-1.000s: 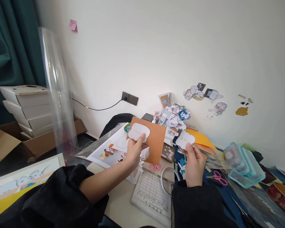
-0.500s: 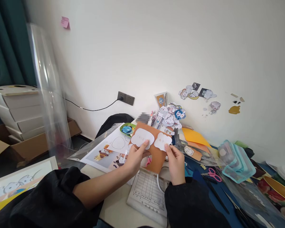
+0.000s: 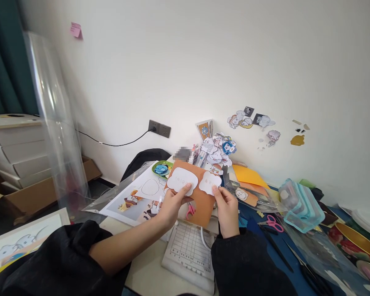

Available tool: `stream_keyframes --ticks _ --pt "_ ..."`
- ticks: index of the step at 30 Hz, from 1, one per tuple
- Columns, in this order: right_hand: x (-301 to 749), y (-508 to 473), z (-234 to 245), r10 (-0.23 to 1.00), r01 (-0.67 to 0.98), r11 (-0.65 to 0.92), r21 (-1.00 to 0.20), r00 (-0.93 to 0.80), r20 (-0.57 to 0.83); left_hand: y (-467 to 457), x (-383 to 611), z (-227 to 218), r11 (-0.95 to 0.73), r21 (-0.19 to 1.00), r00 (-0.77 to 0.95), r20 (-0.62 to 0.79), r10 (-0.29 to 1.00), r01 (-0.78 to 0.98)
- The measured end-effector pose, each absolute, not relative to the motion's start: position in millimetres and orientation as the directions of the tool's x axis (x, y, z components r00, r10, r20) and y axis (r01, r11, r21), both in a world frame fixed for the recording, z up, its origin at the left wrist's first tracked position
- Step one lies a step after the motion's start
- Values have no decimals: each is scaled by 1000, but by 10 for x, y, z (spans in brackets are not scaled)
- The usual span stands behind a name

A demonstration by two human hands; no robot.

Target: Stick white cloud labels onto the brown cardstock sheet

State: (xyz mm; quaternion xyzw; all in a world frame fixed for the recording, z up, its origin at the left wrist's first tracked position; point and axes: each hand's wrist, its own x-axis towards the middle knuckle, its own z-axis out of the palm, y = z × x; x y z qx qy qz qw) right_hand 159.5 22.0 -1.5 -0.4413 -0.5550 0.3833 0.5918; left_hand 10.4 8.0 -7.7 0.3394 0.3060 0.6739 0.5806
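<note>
Between my hands a sheet of brown paper [image 3: 205,209] is held up, with a rounded notch in its lower left edge. My left hand [image 3: 171,207] grips its left side, thumb pressing the larger rounded white paper cutout [image 3: 179,177] against it. At the right edge my right hand [image 3: 228,209] pinches the sheet, thumb on a smaller cloud-shaped white cutout [image 3: 208,181]. Faint pencil marks show on both cutouts. Below the sheet lies a gridded paper trimmer [image 3: 189,250]. Pink handles [image 3: 190,211] show through the notch.
Printed pages [image 3: 123,205] and a green tray [image 3: 162,169] lie left of the sheet. To the right are pink-handled scissors [image 3: 274,224], black scissors [image 3: 311,273] and a teal clear box [image 3: 305,209]. A clear plastic roll [image 3: 54,115] stands by stacked white boxes [image 3: 21,142].
The view has turned slightly right, so the surroundings sit a little further left. Both hands keep their hold on the brown paper and the white cutouts, almost still.
</note>
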Motion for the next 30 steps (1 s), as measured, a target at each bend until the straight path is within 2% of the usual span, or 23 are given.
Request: stream_keyframes --ticks 8,12,15,18,21,24,26,30 --pt "1638 199 42 925 31 357 -934 126 358 18 63 27 -204 882 -136 161 978 -424" --pt "1717 193 89 885 58 419 -906 196 422 160 -140 256 -324 905 -191 279 941 -274" --pt "1758 188 108 854 89 463 -882 223 470 339 -334 633 -424 901 -230 395 889 -93" --pt "1767 182 102 836 121 488 -864 220 503 434 -401 1056 -464 876 -47 473 880 132" --pt "1764 176 81 832 152 497 -854 196 519 428 -290 1309 -528 809 171 499 850 259" --pt "1764 174 65 833 184 494 -850 179 523 410 -115 1331 -612 640 350 502 791 465" --pt "1764 175 59 833 205 492 -846 172 526 420 -38 1278 -631 562 428 464 776 534" --pt "1753 178 52 832 225 491 -841 165 530 476 -32 1189 -617 555 507 360 783 558"
